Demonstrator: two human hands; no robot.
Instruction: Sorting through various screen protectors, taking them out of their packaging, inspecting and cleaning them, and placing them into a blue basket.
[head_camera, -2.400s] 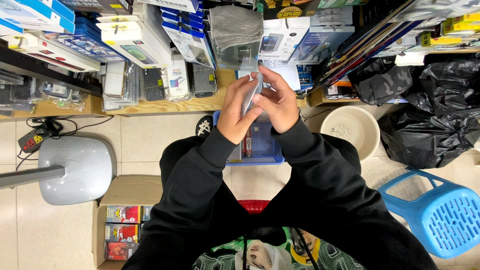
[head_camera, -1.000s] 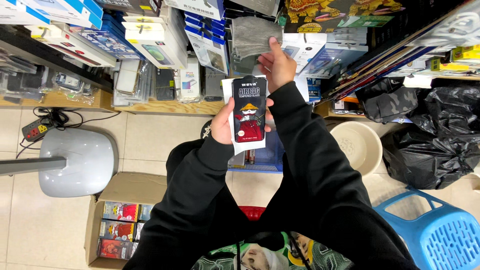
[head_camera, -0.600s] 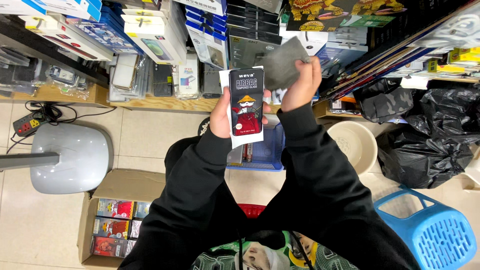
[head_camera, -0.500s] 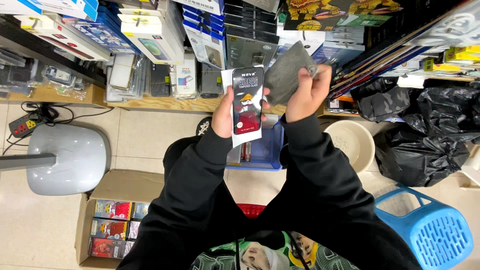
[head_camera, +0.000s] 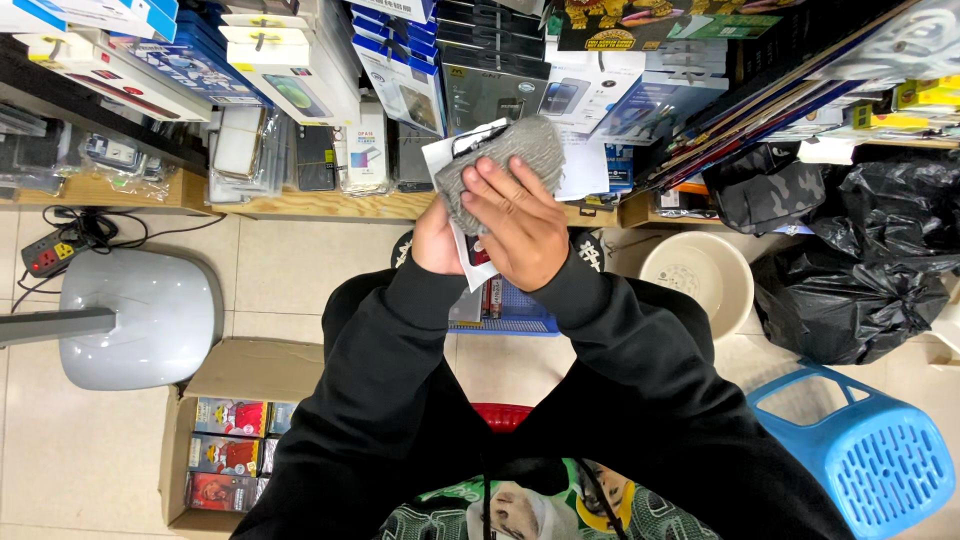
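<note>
Two hands: right hand (head_camera: 520, 225) presses grey cloth (head_camera: 505, 160) on packet (head_camera: 462, 255) (left hand (head_camera: 435, 240) beneath).

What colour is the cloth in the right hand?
Grey; the cloth shows best in the head view.

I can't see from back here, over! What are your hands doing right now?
Left hand holds flat packet from behind. Right hand presses grey cloth onto its front. Packet mostly covered. Nothing between hands and shelf.

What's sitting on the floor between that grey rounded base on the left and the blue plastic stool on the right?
In the head view, between the grey base and the blue stool lie an open cardboard box of small colourful packs and a blue tray, partly hidden by the person's sleeves.
</note>
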